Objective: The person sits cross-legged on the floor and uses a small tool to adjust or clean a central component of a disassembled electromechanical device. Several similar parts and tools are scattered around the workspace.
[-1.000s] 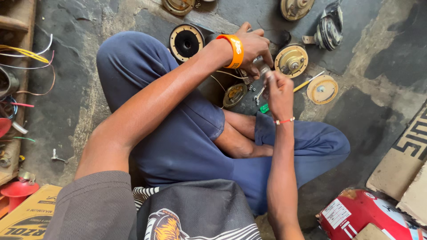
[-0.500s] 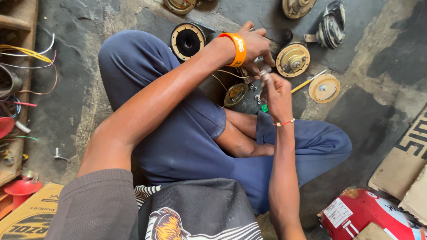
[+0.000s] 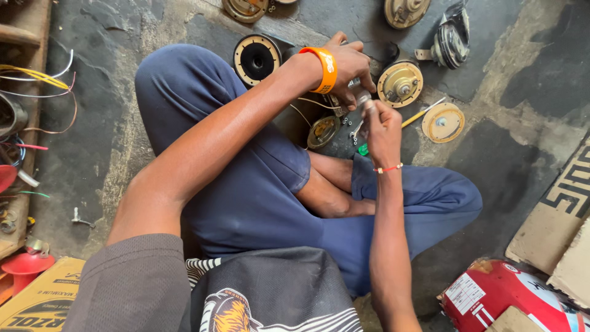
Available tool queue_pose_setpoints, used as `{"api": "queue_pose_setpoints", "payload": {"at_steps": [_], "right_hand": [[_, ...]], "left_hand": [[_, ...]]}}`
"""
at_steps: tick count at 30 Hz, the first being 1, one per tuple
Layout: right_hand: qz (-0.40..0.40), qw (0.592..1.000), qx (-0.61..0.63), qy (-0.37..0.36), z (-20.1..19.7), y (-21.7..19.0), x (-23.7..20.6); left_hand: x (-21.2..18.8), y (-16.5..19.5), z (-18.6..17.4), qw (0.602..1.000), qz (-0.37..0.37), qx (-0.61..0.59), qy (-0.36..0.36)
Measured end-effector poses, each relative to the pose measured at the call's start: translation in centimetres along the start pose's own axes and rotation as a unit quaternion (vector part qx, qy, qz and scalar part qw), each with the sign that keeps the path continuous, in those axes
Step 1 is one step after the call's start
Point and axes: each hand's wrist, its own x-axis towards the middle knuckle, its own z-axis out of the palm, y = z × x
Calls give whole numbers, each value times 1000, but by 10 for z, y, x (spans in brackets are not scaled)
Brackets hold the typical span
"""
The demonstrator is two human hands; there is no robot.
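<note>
Concrete floor [image 3: 522, 80]; part [image 3: 364, 98] hidden between hands.

Round brass-coloured metal horn discs [image 3: 400, 84] on stone floor [image 3: 92, 154]: six. Black round horn [image 3: 256, 59]: one. Red metal tank [image 3: 504, 295]: one. Yellow-handled screwdriver [image 3: 421, 113]: one.

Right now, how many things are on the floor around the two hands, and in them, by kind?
Brass-coloured round parts: 4
Black-centred round part: 1
Pale flat disc: 1
Black snail-shaped horn: 1
Yellow-handled tool: 1
Small metal part, gripped by left hand and right hand: 1
Total: 9
</note>
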Motion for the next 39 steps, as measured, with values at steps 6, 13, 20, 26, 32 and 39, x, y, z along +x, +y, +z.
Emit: {"api": "queue_pose_setpoints", "payload": {"at_steps": [6, 13, 20, 26, 32, 39], "right_hand": [[12, 992, 99, -77, -4, 6, 1], [14, 986, 124, -110, -9, 17, 3], [16, 990, 100, -100, -10, 17, 3], [14, 995, 76, -66, -9, 11, 0], [19, 996, 53, -70, -7, 7, -1], [29, 996, 24, -79, -4, 9, -3]], "left_hand": [[0, 1, -2, 1000, -3, 6, -1], [1, 1, -1, 1000, 6, 1, 7], [0, 2, -2, 1000, -6, 0, -6], [-3, 3, -2, 1000, 14, 12, 21], [-9, 7, 1, 997, 32, -2, 73], [-9, 8, -3, 999, 18, 7, 50]]}}
